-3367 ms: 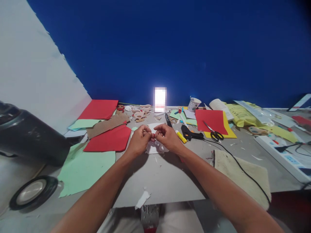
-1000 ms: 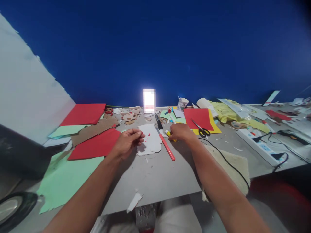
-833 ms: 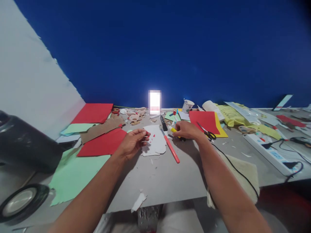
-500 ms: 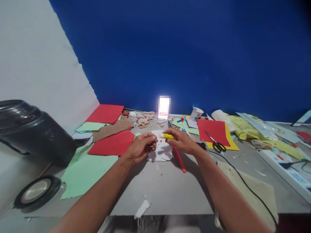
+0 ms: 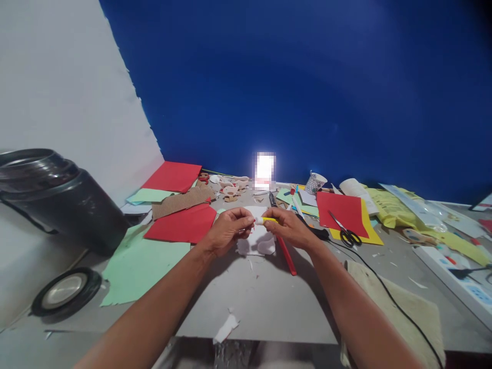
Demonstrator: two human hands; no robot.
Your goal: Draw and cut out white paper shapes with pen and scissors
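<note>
My left hand (image 5: 231, 230) is closed in a pinch, with a small red piece (image 5: 253, 221) showing at its fingertips. A slim yellow tube with a white tip (image 5: 269, 220) is gripped in my right hand (image 5: 288, 228), its tip close against the left fingers. Whether the tip touches the red piece is hard to make out. Below both hands lies a white cut-out sheet (image 5: 257, 247), partly hidden by them, with tiny red bits on it. A long red stick-like tool (image 5: 286, 256) rests beside the sheet, under the right hand.
Red paper (image 5: 184, 224), a corrugated cardboard strip (image 5: 180, 201) and green paper (image 5: 146, 264) lie left, near a dark flask (image 5: 73, 205). Rightward are black-handled scissors (image 5: 349, 237), a cloth (image 5: 395, 302), a black cable and a power strip (image 5: 453, 279). A bright screen (image 5: 264, 169) stands behind.
My hands have come together, bringing the yellow tube's white tip up to my left fingertips. The whole view has shifted slightly.
</note>
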